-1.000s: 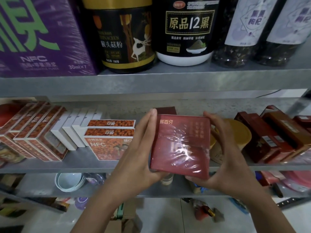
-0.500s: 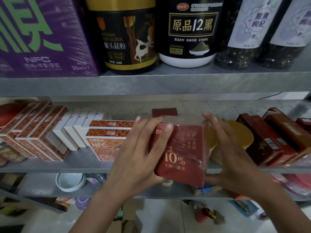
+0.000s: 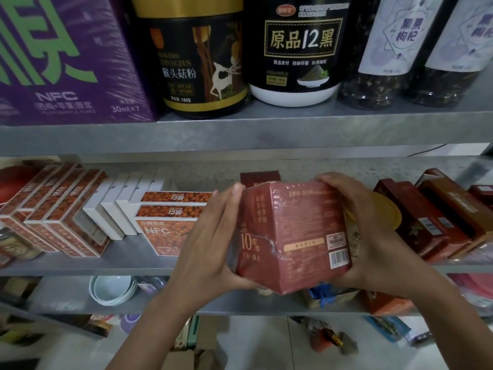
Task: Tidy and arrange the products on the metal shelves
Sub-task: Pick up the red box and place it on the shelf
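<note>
Red box (image 3: pixel 301 231) now edge-on, barcode outward, between left hand (image 3: pixel 210 244), right hand (image 3: pixel 373 236)

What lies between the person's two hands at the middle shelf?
Head view: only a red shrink-wrapped carton, the left hand holding its left side, the right hand curled over its right side.
</note>
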A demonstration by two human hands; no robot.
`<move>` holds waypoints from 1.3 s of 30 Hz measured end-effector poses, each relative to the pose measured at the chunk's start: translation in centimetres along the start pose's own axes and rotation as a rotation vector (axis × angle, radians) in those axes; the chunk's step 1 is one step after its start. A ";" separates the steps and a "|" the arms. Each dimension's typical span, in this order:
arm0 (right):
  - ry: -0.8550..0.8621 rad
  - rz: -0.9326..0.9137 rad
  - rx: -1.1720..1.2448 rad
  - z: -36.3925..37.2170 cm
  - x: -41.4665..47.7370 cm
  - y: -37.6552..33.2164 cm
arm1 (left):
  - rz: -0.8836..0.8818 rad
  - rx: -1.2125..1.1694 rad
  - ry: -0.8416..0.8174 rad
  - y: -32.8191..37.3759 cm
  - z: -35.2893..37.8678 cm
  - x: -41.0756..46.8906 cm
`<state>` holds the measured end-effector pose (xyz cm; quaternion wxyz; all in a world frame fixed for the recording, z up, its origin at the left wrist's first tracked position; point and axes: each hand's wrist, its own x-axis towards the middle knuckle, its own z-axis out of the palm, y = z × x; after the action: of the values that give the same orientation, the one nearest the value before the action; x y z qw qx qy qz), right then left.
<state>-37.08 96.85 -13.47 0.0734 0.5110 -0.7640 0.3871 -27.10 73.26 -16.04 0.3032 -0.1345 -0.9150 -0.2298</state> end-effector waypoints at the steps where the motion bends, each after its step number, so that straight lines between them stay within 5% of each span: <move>1: 0.006 0.002 -0.023 0.0 0.0 -0.2 | -0.035 -0.015 -0.028 -0.1 0.0 -0.1; 7: 0.076 0.045 -0.246 0.6 -0.2 -1.1 | -0.169 -0.066 -0.108 0.6 0.1 -0.3; 18: 0.121 -0.011 -0.451 1.5 0.0 -2.3 | 0.008 0.312 -0.051 2.8 0.9 0.7; 24: 0.021 -0.110 -0.393 1.0 -1.3 -0.6 | 0.144 0.244 0.033 1.1 1.6 0.0; 28: 0.008 0.042 -0.293 0.2 -0.9 1.3 | 0.238 0.227 0.084 -0.6 1.4 -0.4; 31: 0.016 -0.023 -0.263 0.3 0.0 2.3 | 0.263 0.201 0.131 -1.0 1.2 0.0; 39: 0.149 -0.043 -0.215 1.7 0.6 0.6 | 0.097 0.182 0.171 -1.5 1.6 -0.9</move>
<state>-37.41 95.38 -14.64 0.1927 0.4863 -0.7824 0.3380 -27.77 72.69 -18.28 0.4019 -0.1303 -0.8953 -0.1414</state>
